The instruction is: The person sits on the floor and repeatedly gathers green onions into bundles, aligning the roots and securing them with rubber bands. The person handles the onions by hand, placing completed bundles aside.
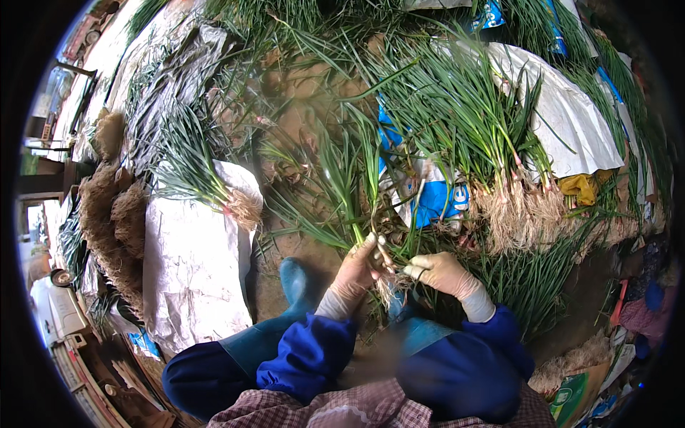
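Note:
In a thin, pale glove, my left hand (359,265) is closed around a few green garlic or scallion-like plants (350,206). Their leaves point away from me and their pale roots hang below my fingers. My right hand (441,274), also thinly gloved, is beside the roots, its thumb and fingertips pinched on a thin leaf or root strand. Right of my hands lies a large pile of the same plants (497,155) with bushy roots towards me. A small bundle (214,184) rests on a white woven sheet (195,273) at the left.
Loose leaves litter the brown ground (305,96). Root-covered clumps (112,214) stand beyond the sheet at the left. A white sack (567,112) and a yellow plastic piece (580,187) lie at the right. A truck (64,315) is at the far left. My boots (297,289) flank the work area.

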